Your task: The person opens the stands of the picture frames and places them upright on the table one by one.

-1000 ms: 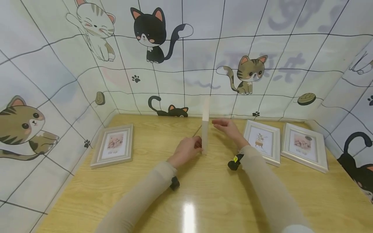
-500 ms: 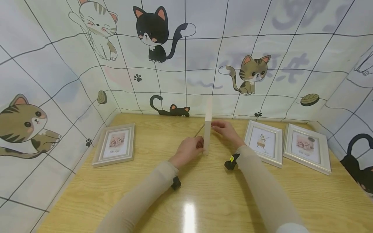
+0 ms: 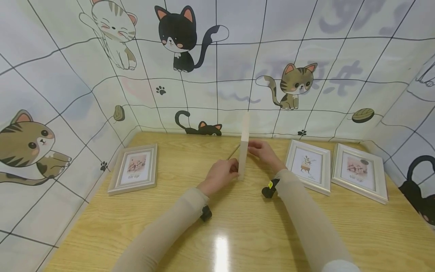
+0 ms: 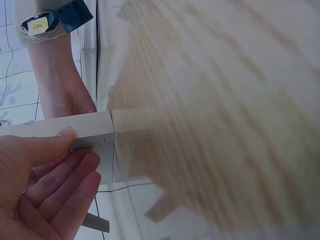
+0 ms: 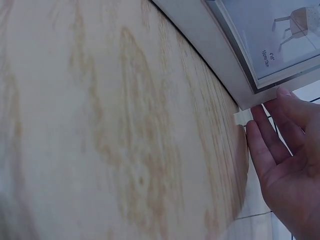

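Observation:
A pale picture frame (image 3: 243, 149) stands upright on the table, edge-on in the head view. My left hand (image 3: 219, 175) pinches its near lower edge, the thumb on one side and curled fingers on the other in the left wrist view. At the frame's far end, my right hand (image 3: 266, 153) holds the lower corner, thumb and fingertips at the border (image 5: 212, 50) in the right wrist view. The frame's front, with a plant-stand print (image 5: 295, 24), faces right. Behind it, on the left, a thin back leg (image 3: 233, 151) sticks out.
Another picture frame (image 3: 133, 169) lies flat at the left. Two more, one with a plant print (image 3: 308, 166) and one with a pink print (image 3: 360, 173), lie to the right of my right hand. A cat-printed cloth wall (image 3: 234, 68) rises behind the wooden table (image 3: 244, 234).
My right hand has moved left from beside the upright picture frame and now holds it. My left hand keeps its pinch. The head view has shifted slightly.

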Tool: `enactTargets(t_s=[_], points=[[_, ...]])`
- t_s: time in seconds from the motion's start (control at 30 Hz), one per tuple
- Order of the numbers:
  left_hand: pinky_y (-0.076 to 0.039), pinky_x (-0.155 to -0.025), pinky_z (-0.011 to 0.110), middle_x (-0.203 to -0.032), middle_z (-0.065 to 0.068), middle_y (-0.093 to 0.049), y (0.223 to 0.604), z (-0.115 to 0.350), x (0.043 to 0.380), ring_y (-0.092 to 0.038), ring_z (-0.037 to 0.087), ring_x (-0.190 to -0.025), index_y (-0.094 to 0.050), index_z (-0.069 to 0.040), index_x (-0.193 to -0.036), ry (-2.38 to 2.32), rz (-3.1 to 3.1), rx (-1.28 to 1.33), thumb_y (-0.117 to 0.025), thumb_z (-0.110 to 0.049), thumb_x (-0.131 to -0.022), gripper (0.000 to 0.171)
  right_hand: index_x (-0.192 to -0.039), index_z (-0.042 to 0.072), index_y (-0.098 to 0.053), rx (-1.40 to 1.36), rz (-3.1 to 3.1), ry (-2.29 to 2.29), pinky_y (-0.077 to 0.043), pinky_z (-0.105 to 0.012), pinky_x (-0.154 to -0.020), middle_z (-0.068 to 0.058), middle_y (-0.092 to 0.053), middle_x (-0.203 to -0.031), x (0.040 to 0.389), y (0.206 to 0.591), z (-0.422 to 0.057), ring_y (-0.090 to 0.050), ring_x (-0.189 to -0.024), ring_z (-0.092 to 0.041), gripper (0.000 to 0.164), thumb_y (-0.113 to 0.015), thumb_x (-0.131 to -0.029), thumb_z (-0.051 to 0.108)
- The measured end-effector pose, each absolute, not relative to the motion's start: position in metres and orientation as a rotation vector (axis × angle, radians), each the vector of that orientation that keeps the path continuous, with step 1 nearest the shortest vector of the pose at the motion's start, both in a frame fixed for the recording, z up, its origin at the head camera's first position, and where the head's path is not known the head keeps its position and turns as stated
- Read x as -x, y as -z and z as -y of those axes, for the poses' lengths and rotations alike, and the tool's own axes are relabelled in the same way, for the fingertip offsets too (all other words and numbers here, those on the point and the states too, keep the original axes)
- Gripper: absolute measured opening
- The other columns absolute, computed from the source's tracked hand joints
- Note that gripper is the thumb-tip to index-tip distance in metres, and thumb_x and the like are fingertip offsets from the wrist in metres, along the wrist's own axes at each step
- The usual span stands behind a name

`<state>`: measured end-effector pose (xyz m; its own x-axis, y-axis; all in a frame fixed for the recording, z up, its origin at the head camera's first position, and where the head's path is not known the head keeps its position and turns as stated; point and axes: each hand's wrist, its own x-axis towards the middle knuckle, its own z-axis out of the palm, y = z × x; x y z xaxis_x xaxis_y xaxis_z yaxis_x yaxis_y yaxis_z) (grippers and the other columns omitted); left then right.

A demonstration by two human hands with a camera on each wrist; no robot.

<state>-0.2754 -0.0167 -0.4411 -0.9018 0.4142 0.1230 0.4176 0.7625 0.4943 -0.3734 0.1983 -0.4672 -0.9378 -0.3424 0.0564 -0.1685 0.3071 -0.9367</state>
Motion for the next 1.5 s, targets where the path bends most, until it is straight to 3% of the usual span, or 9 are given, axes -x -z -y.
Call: enactTargets(t_s=[0.23,0.37,0.53,0.8,1.0,1.13,1.27,1.5], points=[[-0.057,-0.08,0.027,-0.1,-0.002,-0.077,0.44,0.017,0.277,-0.072,0.012,-0.095,-0.067,-0.017,-0.104,0.806,2.945,0.715,-0.074,-0.024,-0.09,0.017,-0.132,-0.007,-0.057,0.468,-2.44,1.721,-0.047,-0.043,-0.111,-0.028,-0.06,-0.134,0.374,0.465,-0.197,-0.06,-0.122,-0.029,0.033,-0.053,-0.102,0.006],[-0.057,-0.082,0.028,-0.1,-0.003,-0.077,0.439,0.017,0.277,-0.072,0.012,-0.097,-0.067,-0.017,-0.103,0.808,2.95,0.72,-0.074,-0.024,-0.09,0.017,-0.129,-0.006,-0.06,0.467,-2.522,1.673,-0.05,-0.032,-0.103,-0.026,-0.063,-0.13,0.373,0.465,-0.197,-0.061,-0.117,-0.026,0.032,-0.056,-0.101,0.008],[-0.057,-0.084,0.029,-0.102,-0.001,-0.076,0.441,0.018,0.277,-0.071,0.014,-0.098,-0.066,-0.015,-0.105,0.821,2.961,0.717,-0.073,-0.022,-0.091,0.017,-0.124,-0.007,-0.063,0.436,-2.555,1.674,-0.049,-0.02,-0.091,-0.027,-0.065,-0.126,0.372,0.466,-0.197,-0.062,-0.115,-0.032,0.029,-0.059,-0.099,0.008],[-0.057,-0.09,0.032,-0.108,0.002,-0.075,0.442,0.025,0.277,-0.071,0.016,-0.101,-0.064,-0.013,-0.111,0.905,2.936,0.726,-0.07,-0.019,-0.093,0.02,-0.127,-0.009,-0.06,0.387,-2.539,1.661,-0.052,-0.031,-0.095,-0.031,-0.062,-0.128,0.365,0.457,-0.202,-0.06,-0.12,-0.041,0.034,-0.059,-0.1,0.01],[-0.058,-0.09,0.032,-0.109,0.004,-0.075,0.436,0.031,0.282,-0.072,0.017,-0.101,-0.066,-0.011,-0.111,0.977,2.884,0.747,-0.068,-0.015,-0.094,0.017,-0.125,-0.01,-0.059,0.387,-2.517,1.745,-0.056,-0.022,-0.088,-0.029,-0.064,-0.126,0.368,0.462,-0.208,-0.068,-0.104,-0.018,0.032,-0.058,-0.1,0.009],[-0.058,-0.091,0.034,-0.109,0.006,-0.075,0.431,0.039,0.285,-0.071,0.019,-0.102,-0.067,-0.01,-0.113,1.036,2.862,0.718,-0.067,-0.014,-0.095,0.018,-0.126,-0.015,-0.053,0.345,-2.395,1.916,-0.058,-0.018,-0.085,-0.013,-0.068,-0.112,0.366,0.458,-0.206,-0.065,-0.09,0.0,0.032,-0.055,-0.1,0.002],[-0.058,-0.092,0.036,-0.111,0.006,-0.075,0.425,0.048,0.29,-0.07,0.02,-0.105,-0.069,-0.01,-0.116,1.148,2.834,0.615,-0.067,-0.013,-0.095,0.022,-0.126,-0.015,-0.049,0.311,-2.335,2.013,-0.058,-0.021,-0.088,0.003,-0.064,-0.103,0.361,0.452,-0.203,-0.065,-0.09,0.001,0.03,-0.053,-0.1,0.0],[-0.057,-0.096,0.037,-0.115,0.01,-0.075,0.413,0.065,0.299,-0.071,0.023,-0.109,-0.07,-0.007,-0.12,1.274,2.727,0.546,-0.069,-0.011,-0.092,0.029,-0.131,-0.012,-0.053,0.353,-2.372,2.005,-0.059,-0.024,-0.089,-0.003,-0.06,-0.11,0.354,0.445,-0.202,-0.063,-0.095,-0.001,0.035,-0.056,-0.1,0.005]])
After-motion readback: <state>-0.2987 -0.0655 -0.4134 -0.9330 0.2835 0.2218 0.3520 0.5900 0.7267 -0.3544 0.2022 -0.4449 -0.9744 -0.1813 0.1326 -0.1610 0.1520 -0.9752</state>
